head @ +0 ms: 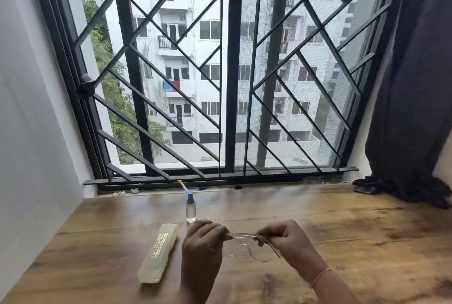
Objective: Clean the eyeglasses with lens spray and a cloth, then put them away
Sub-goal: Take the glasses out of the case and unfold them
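The clear-framed eyeglasses point(244, 236) hung just above the wooden table point(342, 242), low in the view at about 6 o'clock, held at both ends. The left hand point(203, 245) pinched one corner of the frame with curled fingers, and the right hand point(286, 237) gripped the other corner, by the temple. The spray bottle point(191, 209) stood upright at 11 o'clock from the glasses, near but apart. The closed pale case point(159, 252) lay flat at 9 o'clock, just beside the left hand. No cloth could be picked out. The chief risk, as I judged it, was fingertips straying onto the lenses and smearing them, or twist between the two hands straining the thin frame. A one-handed reach for the bottle could also drop the glasses onto the wood or tip the narrow bottle.
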Motion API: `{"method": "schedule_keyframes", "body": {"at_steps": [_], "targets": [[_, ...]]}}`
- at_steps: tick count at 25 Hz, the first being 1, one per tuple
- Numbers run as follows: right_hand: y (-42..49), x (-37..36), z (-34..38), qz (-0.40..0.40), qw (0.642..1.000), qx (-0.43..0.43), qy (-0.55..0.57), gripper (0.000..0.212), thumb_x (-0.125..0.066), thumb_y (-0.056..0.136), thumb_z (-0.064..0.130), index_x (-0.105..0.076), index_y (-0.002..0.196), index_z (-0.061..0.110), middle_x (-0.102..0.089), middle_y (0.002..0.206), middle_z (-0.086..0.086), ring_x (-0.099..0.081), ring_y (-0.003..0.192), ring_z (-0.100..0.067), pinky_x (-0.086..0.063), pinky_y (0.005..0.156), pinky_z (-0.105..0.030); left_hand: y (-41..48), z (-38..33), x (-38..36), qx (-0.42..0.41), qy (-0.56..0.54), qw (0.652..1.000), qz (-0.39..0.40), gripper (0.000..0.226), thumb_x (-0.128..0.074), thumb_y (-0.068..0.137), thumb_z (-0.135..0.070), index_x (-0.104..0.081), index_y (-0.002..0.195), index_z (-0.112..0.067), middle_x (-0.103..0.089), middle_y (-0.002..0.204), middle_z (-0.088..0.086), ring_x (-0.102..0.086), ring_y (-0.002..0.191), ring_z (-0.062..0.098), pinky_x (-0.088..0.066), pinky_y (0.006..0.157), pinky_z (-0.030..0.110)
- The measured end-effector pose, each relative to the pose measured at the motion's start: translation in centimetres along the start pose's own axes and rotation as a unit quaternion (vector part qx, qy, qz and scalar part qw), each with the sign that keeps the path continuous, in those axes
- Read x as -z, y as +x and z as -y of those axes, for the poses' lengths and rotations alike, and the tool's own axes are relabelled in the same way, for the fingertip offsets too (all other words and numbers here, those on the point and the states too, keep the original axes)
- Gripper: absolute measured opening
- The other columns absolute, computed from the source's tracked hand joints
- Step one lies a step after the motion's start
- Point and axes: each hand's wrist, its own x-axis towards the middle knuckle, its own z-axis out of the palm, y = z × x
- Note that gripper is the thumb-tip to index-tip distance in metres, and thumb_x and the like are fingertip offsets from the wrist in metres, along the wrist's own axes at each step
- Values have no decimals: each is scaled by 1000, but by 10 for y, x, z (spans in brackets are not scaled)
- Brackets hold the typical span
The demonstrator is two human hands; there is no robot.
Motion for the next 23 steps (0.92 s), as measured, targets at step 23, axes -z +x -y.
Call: {"method": "schedule_keyframes", "body": {"at_steps": [23], "targets": [[3, -4, 0, -71, 984, -21, 160, 20, -53, 73, -28, -68, 72, -16, -66, 50, -3, -59, 48, -3, -47, 53, -8, 5, 2, 9, 325, -349, 874, -90, 51, -66, 67, 19, -78, 70, -30, -76, 74, -1, -68, 67, 8, -53, 65, 13]]}}
